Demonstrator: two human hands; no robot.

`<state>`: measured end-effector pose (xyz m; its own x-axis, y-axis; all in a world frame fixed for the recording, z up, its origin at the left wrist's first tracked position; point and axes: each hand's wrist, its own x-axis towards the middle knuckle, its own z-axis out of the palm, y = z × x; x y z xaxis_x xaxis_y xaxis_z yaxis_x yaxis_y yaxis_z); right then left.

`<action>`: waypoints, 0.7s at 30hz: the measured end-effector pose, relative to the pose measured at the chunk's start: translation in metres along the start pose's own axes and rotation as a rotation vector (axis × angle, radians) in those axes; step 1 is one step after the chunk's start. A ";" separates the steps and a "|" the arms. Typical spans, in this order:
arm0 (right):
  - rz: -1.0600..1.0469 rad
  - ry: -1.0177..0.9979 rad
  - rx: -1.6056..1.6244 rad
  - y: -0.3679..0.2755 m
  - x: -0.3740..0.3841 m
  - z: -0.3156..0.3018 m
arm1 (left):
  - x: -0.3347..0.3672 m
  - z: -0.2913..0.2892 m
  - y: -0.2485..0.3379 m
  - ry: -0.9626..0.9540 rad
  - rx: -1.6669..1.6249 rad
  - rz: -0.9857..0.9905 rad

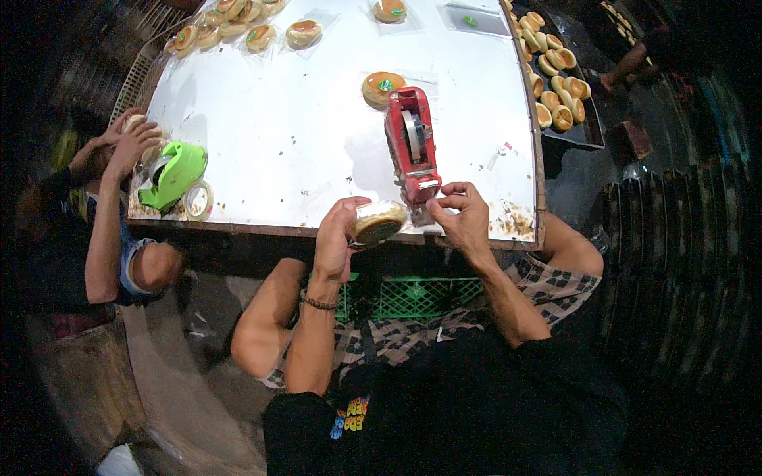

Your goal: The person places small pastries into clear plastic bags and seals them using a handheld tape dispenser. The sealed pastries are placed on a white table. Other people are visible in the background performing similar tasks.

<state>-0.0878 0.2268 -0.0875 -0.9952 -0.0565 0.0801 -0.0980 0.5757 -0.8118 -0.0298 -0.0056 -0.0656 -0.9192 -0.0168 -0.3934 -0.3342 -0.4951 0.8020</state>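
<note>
At the near edge of the table, my left hand is closed around a round browned bun in clear plastic, tilted so its dark underside shows. Just in front of it stands a red tape dispenser with a roll of tape in it. The thumb and fingers of my right hand pinch together at the dispenser's near end, apparently on the clear tape, which barely shows. Beyond the dispenser, another bun with a green label lies on a clear bag.
Several wrapped buns are heaped at the far left of the white table. A co-worker's hands hold something pale beside a green tape dispenser and a loose tape roll. Unwrapped buns fill a dark tray at right.
</note>
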 end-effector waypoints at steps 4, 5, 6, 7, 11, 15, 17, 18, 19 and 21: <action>-0.124 0.102 -0.041 0.018 0.008 0.006 | 0.003 0.002 0.008 -0.002 0.009 0.068; -0.088 0.011 -0.083 0.016 0.009 0.000 | 0.003 0.004 0.009 -0.014 0.033 0.114; -0.057 -0.066 -0.125 0.010 0.008 -0.008 | 0.002 0.005 0.012 -0.012 0.062 0.132; 0.006 -0.152 -0.185 0.002 0.007 -0.017 | 0.001 0.007 0.014 -0.007 0.105 0.183; 0.186 -0.442 0.415 -0.049 -0.003 -0.059 | -0.002 0.021 0.024 0.037 0.337 0.377; 0.202 -0.945 0.991 -0.093 -0.007 -0.097 | -0.015 0.037 0.038 -0.014 0.515 0.358; 0.223 -1.057 1.045 -0.103 0.004 -0.093 | -0.020 0.044 0.043 -0.028 0.538 0.367; 0.254 -1.035 1.002 -0.106 0.008 -0.090 | -0.023 0.046 0.045 -0.032 0.535 0.367; 0.289 -1.016 0.954 -0.107 0.013 -0.085 | -0.025 0.047 0.046 -0.033 0.533 0.368; 0.282 -0.985 0.840 -0.108 0.016 -0.079 | -0.025 0.047 0.047 0.021 0.584 0.436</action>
<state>-0.0928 0.2278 0.0469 -0.5306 -0.7887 -0.3105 0.4955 0.0086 -0.8686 -0.0323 0.0122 0.0025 -0.9919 -0.1264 0.0129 -0.0004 0.1050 0.9945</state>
